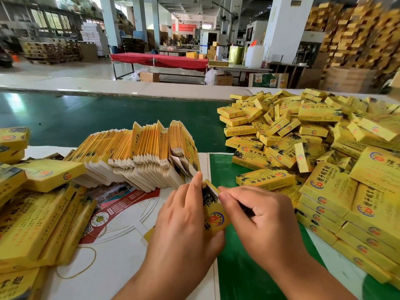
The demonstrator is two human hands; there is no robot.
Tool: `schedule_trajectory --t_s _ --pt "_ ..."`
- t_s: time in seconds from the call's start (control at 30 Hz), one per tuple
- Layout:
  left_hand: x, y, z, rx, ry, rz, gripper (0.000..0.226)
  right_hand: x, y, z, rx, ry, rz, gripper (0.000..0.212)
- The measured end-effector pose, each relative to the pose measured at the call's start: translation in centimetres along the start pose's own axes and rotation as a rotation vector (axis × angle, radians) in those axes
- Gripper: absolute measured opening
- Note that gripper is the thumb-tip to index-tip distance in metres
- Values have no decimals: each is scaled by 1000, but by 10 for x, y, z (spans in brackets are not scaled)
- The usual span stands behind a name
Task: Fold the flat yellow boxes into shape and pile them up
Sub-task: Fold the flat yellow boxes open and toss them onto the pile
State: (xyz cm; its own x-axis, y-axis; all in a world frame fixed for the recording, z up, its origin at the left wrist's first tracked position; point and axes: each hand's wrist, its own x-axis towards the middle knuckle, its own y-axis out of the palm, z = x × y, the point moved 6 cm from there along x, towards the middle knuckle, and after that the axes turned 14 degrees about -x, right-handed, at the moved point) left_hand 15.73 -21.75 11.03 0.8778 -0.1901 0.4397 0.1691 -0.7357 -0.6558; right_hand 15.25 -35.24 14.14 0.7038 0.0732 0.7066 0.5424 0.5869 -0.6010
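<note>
Your left hand (184,215) is gripping a yellow box (213,215), fingers curled round it. Your right hand (257,221) is pinching its top flap, just beside the heap of folded boxes (313,139).

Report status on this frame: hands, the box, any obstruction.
Left hand and right hand both gripping one small yellow printed cardboard box, mid-fold. Heap of folded yellow boxes to the right. Nothing obstructing.

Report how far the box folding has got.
Done: a large heap of folded boxes lies on the right. In hand: the left hand and right hand grip one yellow box, still being shaped. Left: a long row of flat boxes stands ahead.
</note>
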Motion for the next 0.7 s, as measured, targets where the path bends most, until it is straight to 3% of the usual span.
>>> schedule_trajectory --t_s 0.2,0.33,0.47,0.53,0.7 --pt "1 -1 2 -26 10 -20 93 -4 6 21 -261 -186 12 31" --pt "2 -2 6 -73 7 -47 94 -5 14 17 -196 -138 13 29" --pt "2 -4 5 -176 21 -29 99 -6 21 -17 224 233 95 20" --pt "4 -8 5 -269 52 36 95 -3 18 -39 309 384 96 12" --pt "9 -30 0 -717 119 254 74 -7 27 -81 668 849 219 19"
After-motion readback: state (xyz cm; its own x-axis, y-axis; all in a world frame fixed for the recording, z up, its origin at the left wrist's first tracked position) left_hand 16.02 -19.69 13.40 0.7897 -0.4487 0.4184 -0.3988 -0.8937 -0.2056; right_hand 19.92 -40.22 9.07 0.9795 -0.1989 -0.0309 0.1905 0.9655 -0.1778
